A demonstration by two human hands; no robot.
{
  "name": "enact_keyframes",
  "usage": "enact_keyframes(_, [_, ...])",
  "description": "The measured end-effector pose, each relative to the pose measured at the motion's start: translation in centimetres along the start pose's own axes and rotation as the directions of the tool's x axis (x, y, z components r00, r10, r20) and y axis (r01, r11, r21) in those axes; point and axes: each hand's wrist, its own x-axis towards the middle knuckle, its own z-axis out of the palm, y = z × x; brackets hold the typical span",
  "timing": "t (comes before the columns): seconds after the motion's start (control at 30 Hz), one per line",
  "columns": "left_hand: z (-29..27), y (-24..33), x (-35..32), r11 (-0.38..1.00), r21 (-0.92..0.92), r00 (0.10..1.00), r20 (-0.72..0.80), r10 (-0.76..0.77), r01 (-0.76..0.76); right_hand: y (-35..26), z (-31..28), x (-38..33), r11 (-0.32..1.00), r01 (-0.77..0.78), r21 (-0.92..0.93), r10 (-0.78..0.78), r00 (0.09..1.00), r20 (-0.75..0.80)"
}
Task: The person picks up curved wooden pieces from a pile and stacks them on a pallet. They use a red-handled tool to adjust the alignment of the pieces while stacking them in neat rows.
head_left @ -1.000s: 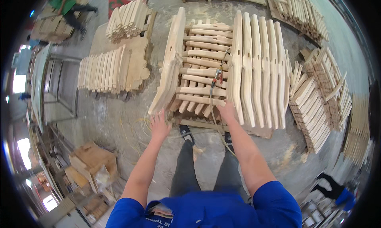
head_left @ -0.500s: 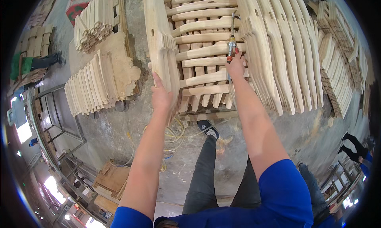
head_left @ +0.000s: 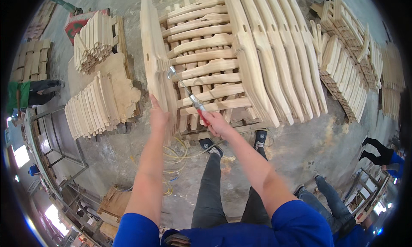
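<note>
My right hand (head_left: 216,123) is closed round the red grip of an air gun (head_left: 196,102). Its long thin metal nozzle slants up and left to a hooked tip beside the left stack of shaped wooden pieces (head_left: 155,60). My left hand (head_left: 158,118) lies against the lower outer side of that stack, index finger stretched along the wood; its other fingers are mostly hidden. Between the left stack and a fanned row of long curved wooden pieces (head_left: 259,62) on the right, several curved slats (head_left: 206,68) lie crosswise over other slats.
Stacked wooden pieces (head_left: 92,103) stand on a board at the left. More stacks (head_left: 343,71) stand at the right. A yellowish hose (head_left: 176,154) coils on the floor near my feet. A metal frame (head_left: 56,139) is at the left. Other people's legs (head_left: 322,199) show at the right.
My right hand has brought the air gun left and nearer to me, from the right row to the left stack. The view has shifted; my left hand stays at the left stack.
</note>
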Motion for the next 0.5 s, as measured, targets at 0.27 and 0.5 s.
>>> enact_keyframes(0.27, [0.3,0.5,-0.2,0.996,0.085,0.998,-0.059,0.01,-0.005,-0.6,-1.6,-0.6,0.995,0.045,-0.09,-0.045,0.999,-0.003])
enact_keyframes(0.5, [1.1,1.0,-1.2,0.985,0.167,0.993,-0.101,0.063,-0.046,-0.9,-3.1,2.4,0.997,0.002,-0.075,-0.003,1.0,-0.017])
